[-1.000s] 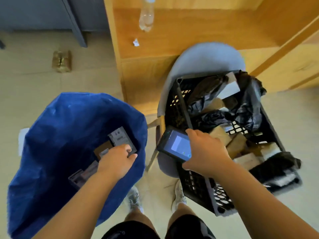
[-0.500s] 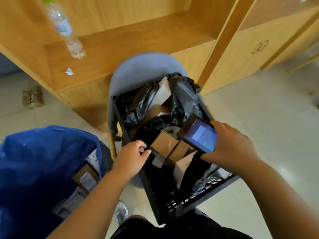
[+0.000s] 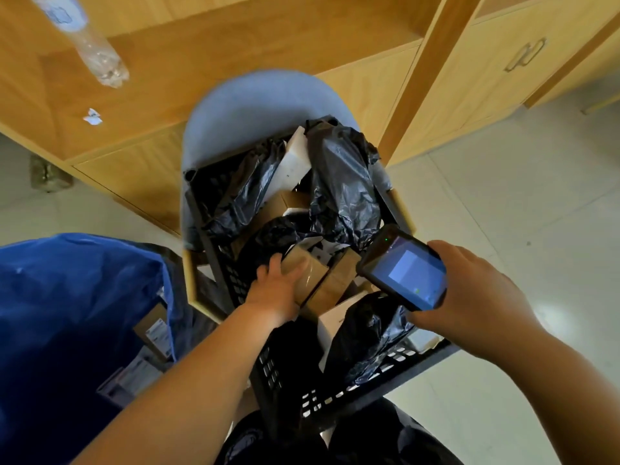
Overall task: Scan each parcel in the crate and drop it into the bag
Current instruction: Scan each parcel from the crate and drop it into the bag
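Now the box (image 3: 310, 275) sits in the crate (image 3: 335, 401), and the left hand (image 3: 275, 290) grips its near end, thumb on top and fingers curled round the side. Just beside it, the right hand (image 3: 469, 297) clasps the scanner (image 3: 407, 273) over the crate. The blue bag (image 3: 67, 297) stands to the left.

An office-like room, going by light wooden cabinets (image 3: 486, 78), pale tiled floor (image 3: 520, 213) and grey chair (image 3: 255, 105).
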Available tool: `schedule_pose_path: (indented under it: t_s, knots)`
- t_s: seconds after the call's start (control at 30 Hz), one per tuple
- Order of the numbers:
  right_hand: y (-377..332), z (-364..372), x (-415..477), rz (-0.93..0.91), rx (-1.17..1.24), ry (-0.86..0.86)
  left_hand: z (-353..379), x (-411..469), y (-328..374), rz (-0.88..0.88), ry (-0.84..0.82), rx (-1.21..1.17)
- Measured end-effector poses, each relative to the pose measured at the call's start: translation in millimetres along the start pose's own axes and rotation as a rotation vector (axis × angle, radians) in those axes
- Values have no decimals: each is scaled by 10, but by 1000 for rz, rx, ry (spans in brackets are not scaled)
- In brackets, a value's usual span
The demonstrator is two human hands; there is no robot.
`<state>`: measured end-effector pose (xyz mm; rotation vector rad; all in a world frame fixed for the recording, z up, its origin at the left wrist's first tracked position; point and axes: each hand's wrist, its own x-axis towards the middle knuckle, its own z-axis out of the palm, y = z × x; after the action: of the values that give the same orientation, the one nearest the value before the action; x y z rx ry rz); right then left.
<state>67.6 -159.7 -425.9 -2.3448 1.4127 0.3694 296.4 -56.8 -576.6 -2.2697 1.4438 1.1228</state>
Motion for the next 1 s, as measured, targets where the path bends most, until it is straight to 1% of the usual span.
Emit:
schedule_pose_path:
  t_s: [0.1, 0.2, 0.27, 0.37, 0.47, 0.57, 0.63, 0.7, 0.8, 0.87, 0.93, 1.0]
  knots:
    - [20, 13, 29, 14, 26, -16, -25, 102, 56, 42, 51, 215]
    - [31, 33, 49, 20, 36, -16, -59, 186, 77, 29, 41, 317]
    - [34, 42, 54, 19, 41, -14, -82, 197, 79, 17, 28, 330]
    - [52, 42, 43, 13, 63, -4, -103, 100, 78, -27, 25, 256]
    - [61, 33, 5, 2, 87, 7, -123, -98, -16, -34, 109, 76]
    - [57, 5, -15, -21, 111, 18, -173, -325, -174, 22, 322, -95]
    - [56, -28, -6, -34, 135, 31, -263, -469, -251, -11, 417, -197]
    - [64, -68, 12, -43, 157, 48, -383, -600, -285, -69, 466, -314]
    - [84, -127, 41, -56, 198, 92, -582, -776, -280, -125, 520, -656]
    - [101, -162, 54, -64, 228, 118, -686, -851, -249, -117, 576, -903]
    - [118, -190, 61, -68, 245, 143, -759, -899, -183, -66, 618, -1108]
    - [135, -208, 61, -62, 260, 170, -795, -925, -84, 25, 631, -1264]
